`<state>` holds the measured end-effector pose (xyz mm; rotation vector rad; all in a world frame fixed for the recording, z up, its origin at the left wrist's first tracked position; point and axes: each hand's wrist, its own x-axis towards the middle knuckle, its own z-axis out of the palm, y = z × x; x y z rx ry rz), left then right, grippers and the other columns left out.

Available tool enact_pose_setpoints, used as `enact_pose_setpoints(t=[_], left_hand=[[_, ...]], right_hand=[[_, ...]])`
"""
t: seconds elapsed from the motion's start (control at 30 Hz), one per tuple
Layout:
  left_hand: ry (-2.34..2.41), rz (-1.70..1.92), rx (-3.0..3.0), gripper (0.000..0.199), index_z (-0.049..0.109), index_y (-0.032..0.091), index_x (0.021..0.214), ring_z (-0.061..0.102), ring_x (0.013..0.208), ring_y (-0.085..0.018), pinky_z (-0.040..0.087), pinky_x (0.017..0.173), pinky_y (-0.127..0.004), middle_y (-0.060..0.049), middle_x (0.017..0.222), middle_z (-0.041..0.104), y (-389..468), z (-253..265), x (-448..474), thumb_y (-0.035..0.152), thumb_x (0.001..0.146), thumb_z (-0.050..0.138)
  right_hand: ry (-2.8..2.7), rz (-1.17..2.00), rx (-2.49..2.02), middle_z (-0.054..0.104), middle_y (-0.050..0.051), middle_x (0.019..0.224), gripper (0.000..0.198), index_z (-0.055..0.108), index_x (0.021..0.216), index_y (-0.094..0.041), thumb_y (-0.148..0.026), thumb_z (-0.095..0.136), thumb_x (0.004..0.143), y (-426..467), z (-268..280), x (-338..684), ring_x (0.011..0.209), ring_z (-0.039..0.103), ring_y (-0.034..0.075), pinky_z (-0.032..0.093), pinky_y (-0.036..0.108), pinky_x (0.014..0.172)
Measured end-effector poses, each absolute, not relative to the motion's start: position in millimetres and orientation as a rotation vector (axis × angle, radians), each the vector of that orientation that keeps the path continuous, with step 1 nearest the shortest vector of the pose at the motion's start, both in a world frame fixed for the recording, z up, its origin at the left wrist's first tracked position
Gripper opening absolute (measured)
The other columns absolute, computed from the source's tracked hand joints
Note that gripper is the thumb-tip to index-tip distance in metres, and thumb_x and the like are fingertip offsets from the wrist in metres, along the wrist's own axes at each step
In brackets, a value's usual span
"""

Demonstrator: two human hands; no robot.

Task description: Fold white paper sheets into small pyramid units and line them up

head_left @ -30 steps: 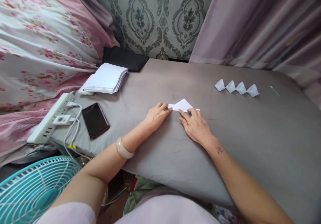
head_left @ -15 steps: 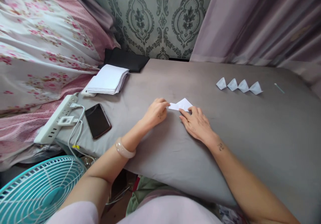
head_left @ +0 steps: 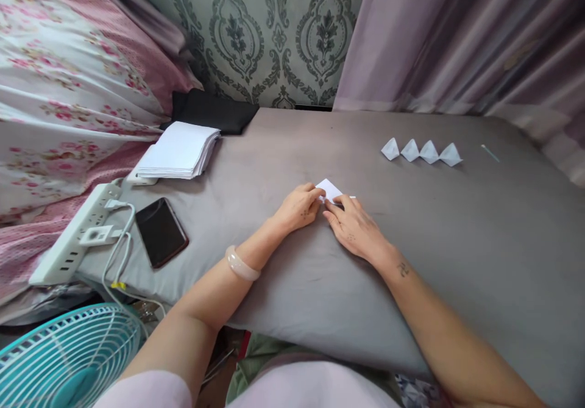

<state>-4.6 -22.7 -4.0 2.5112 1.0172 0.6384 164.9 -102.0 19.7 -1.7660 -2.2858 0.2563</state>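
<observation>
A: What lies at the centre?

B: A small piece of folded white paper [head_left: 329, 188], flat on the cloth-covered table [head_left: 292, 146]; its peak points away from the person, and a short strip shows past the fingers at its right end.

A: In what state is each grip?

B: Left hand [head_left: 300, 205]: fingers drawn in over the paper's left end; whether they pinch it or only press it cannot be told. Right hand [head_left: 354, 228]: palm down, fingers loosely spread, their tips resting on the near edge and right part, enclosing nothing.

A: Which step is in hand?

B: By the pose, apparently a fold at the left end, the right hand serving as anchor.

A: What does the next move call for?

B: In all likelihood, aligned edges and firm pressure along the crease, the right fingertips steady so that the layers do not skew.

A: And farther out?

B: Right, beyond the hands: four folded shapes [head_left: 429, 152] in a row, with a thin stick [head_left: 490, 153] apart from them. Left: a phone [head_left: 161, 232], a stack of white sheets [head_left: 180, 149] beyond it, and a power strip [head_left: 75, 234] along the edge. Lower left: a turquoise fan [head_left: 82, 383].
</observation>
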Motion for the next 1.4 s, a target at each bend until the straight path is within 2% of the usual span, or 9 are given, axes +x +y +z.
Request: enact_pose_setpoints(t=[0.3,0.5,0.6,0.77,0.9,1.0,1.1,1.23,1.4], left_hand=[[0.997,0.641,2.485,0.026,0.07,0.019,0.109,0.059,0.088,-0.018,0.048,0.083,-0.031,-0.008,0.096,0.061,-17,-10,-6,0.028,0.091,0.054],[1.03,0.6,2.567,0.028,0.069,0.022,0.111,0.058,0.091,-0.019,0.047,0.079,-0.029,-0.008,0.098,0.06,-15,-11,-3,0.034,0.093,0.052],[1.03,0.551,2.677,0.031,0.069,0.023,0.106,0.058,0.091,-0.019,0.045,0.074,-0.029,-0.009,0.103,0.059,-16,-8,1,0.037,0.097,0.043],[0.969,0.574,2.869,0.029,0.067,0.017,0.097,0.055,0.091,-0.022,0.042,0.079,-0.034,-0.012,0.1,0.063,-21,5,7,0.023,0.097,0.038],[1.171,1.238,2.175,0.023,0.064,0.016,0.089,0.055,0.082,-0.018,0.042,0.074,-0.03,-0.008,0.088,0.063,-32,22,10,0.029,0.094,0.046],[1.049,1.225,1.539,0.028,0.063,0.015,0.084,0.052,0.065,-0.013,0.039,0.061,-0.024,-0.003,0.073,0.061,-49,30,14,0.041,0.089,0.053],[0.97,1.177,1.322,0.029,0.063,0.014,0.079,0.048,0.06,-0.01,0.037,0.058,-0.022,0.0,0.068,0.059,-67,30,21,0.042,0.082,0.062],[0.911,1.146,1.284,0.029,0.064,0.014,0.079,0.049,0.061,-0.009,0.038,0.058,-0.022,0.0,0.069,0.061,-77,26,26,0.042,0.079,0.067],[0.854,1.225,1.224,0.025,0.071,0.015,0.087,0.058,0.076,-0.013,0.044,0.071,-0.023,-0.004,0.082,0.069,-74,27,25,0.039,0.078,0.071]], right_hand=[[-2.194,0.094,-1.998,0.059,0.014,0.116,0.038,0.068,0.112,-0.018,-0.032,0.035,0.096,-108,27,175,0.105,0.053,0.029,0.048,0.04,0.077],[-2.049,0.02,-2.117,0.064,0.018,0.105,0.033,0.071,0.093,-0.013,-0.013,0.038,0.087,-102,21,196,0.097,0.058,0.029,0.046,0.04,0.077],[-1.751,0.101,-2.113,0.068,0.015,0.104,0.032,0.07,0.099,-0.014,-0.014,0.042,0.084,-90,14,208,0.091,0.062,0.026,0.047,0.038,0.081],[-1.256,0.302,-1.886,0.072,0.012,0.098,0.028,0.07,0.098,-0.012,-0.018,0.049,0.081,-72,4,213,0.089,0.066,0.022,0.047,0.036,0.087],[-1.028,0.639,-1.498,0.071,0.014,0.105,0.039,0.067,0.102,-0.015,-0.047,0.051,0.087,-73,13,206,0.1,0.066,0.023,0.049,0.037,0.088],[-1.066,0.921,-1.259,0.07,0.012,0.112,0.051,0.064,0.11,-0.018,-0.061,0.049,0.086,-84,29,196,0.107,0.064,0.023,0.049,0.036,0.089],[-1.131,1.045,-1.192,0.071,0.011,0.11,0.05,0.064,0.11,-0.018,-0.059,0.06,0.081,-94,40,183,0.104,0.065,0.023,0.048,0.036,0.091],[-1.047,1.065,-1.189,0.074,0.009,0.097,0.04,0.067,0.095,-0.016,-0.048,0.074,0.071,-98,44,173,0.09,0.068,0.022,0.051,0.034,0.082],[-1.183,0.998,-1.229,0.074,0.006,0.091,0.031,0.068,0.093,-0.017,-0.041,0.072,0.074,-100,43,172,0.082,0.068,0.019,0.052,0.033,0.076]])
